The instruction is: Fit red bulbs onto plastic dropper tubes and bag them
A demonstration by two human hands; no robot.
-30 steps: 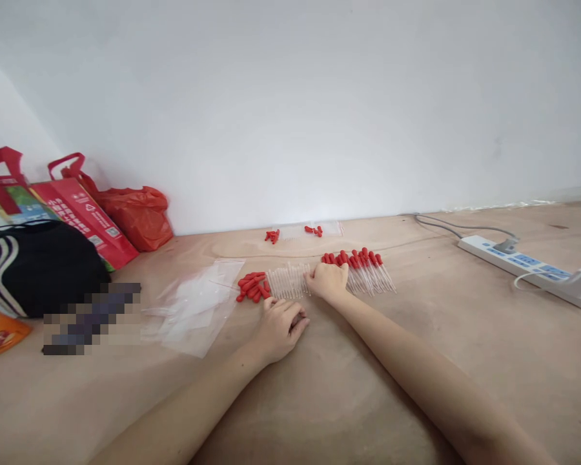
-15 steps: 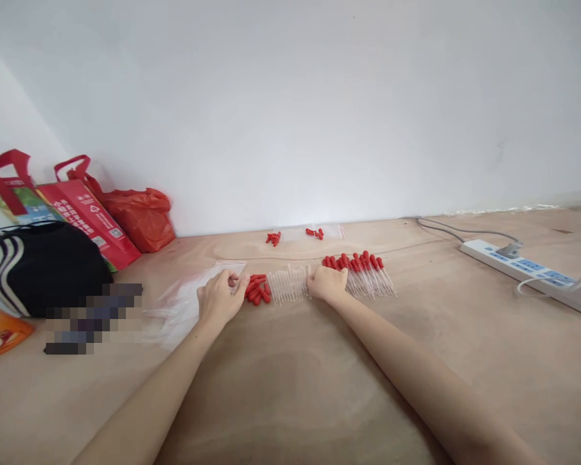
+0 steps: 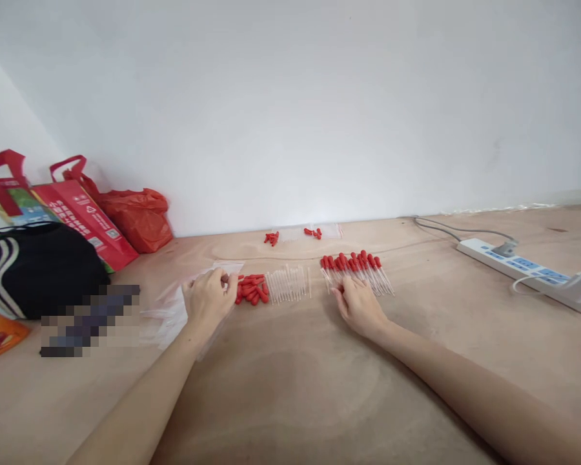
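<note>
My left hand (image 3: 208, 297) is at the left end of a small pile of red rubber bulbs (image 3: 254, 297), its fingers curled; anything between them is hidden. Right of the bulbs lies a row of thin clear tubes (image 3: 286, 284), with one tube slightly apart at the row's right end. Further right, droppers with red bulbs on clear stems (image 3: 370, 263) lie side by side, bulbs pointing away from me. My right hand (image 3: 363, 309) rests over the stems of these droppers with bent fingers, covering part of them. Whether it grips one is not visible.
Clear plastic bags (image 3: 172, 316) lie under and beside my left hand. Near the wall is another clear bag (image 3: 330, 230) with small red bulbs around it. A power strip (image 3: 523, 265) stands right. Shopping bags (image 3: 80, 213), a red plastic bag (image 3: 142, 219) and a black bag (image 3: 53, 268) stand left.
My right hand has moved right, from the end of the clear tube row to the stems of the droppers. My left hand has shifted slightly left, uncovering more red bulbs.
</note>
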